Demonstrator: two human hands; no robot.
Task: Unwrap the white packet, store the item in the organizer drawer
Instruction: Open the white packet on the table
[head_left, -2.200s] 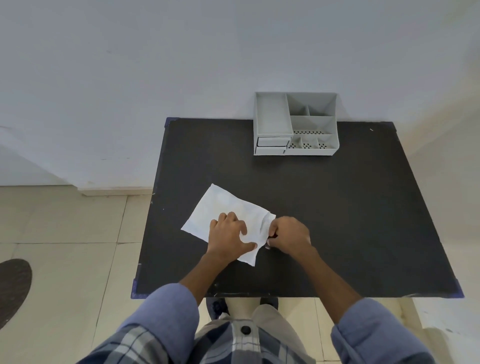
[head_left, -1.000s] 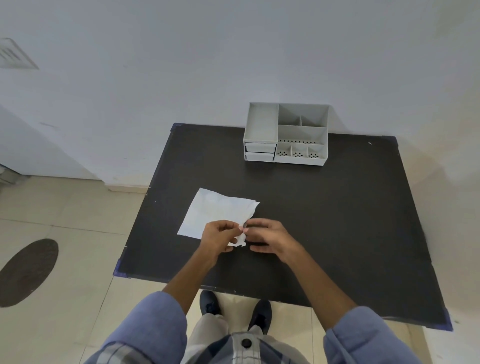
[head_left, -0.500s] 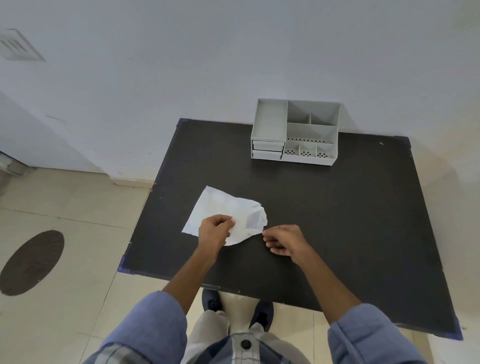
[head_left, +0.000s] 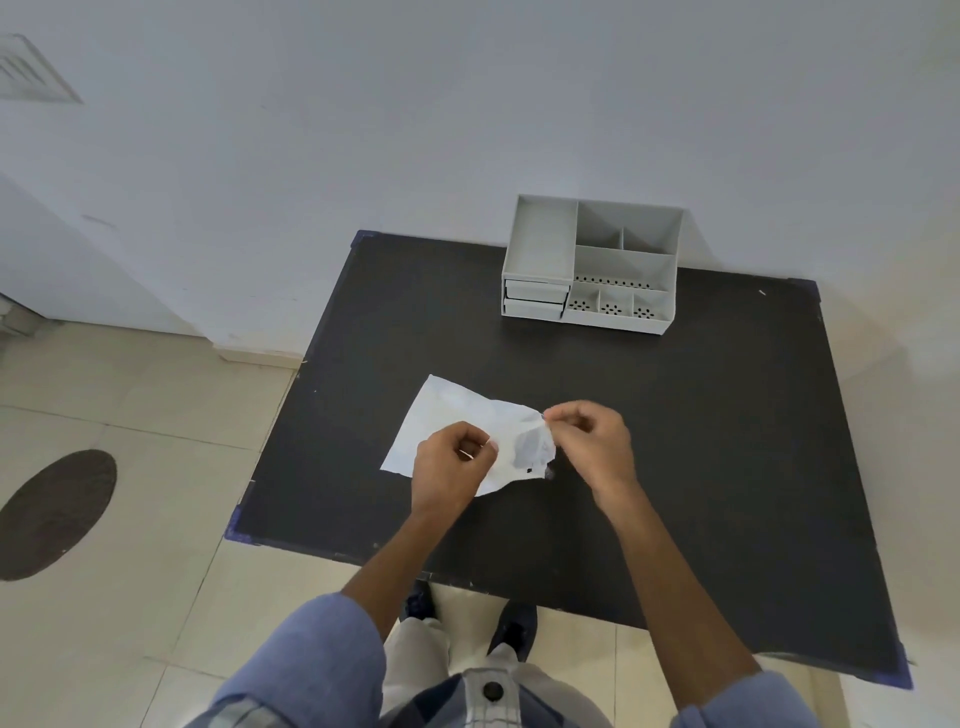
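Observation:
A crumpled white paper packet (head_left: 457, 415) lies partly unfolded on the black table (head_left: 701, 441), near its front left. My left hand (head_left: 449, 467) pinches the packet's near edge. My right hand (head_left: 589, 439) pinches the packet's upper right corner and lifts it. A greyish shape shows through the raised paper, and a small dark item (head_left: 530, 470) peeks out at its lower edge. The grey desk organizer (head_left: 592, 265) stands at the back of the table against the wall, with two shut drawers (head_left: 535, 299) at its left front.
The organizer has open compartments on top and at its right. The white wall runs behind the table. Tiled floor with a dark round mat (head_left: 52, 512) lies to the left. My shoes (head_left: 514, 629) show under the table's front edge.
My right hand has gone from resting on the table beside the packet to gripping and raising its right corner. The left hand keeps its hold on the paper.

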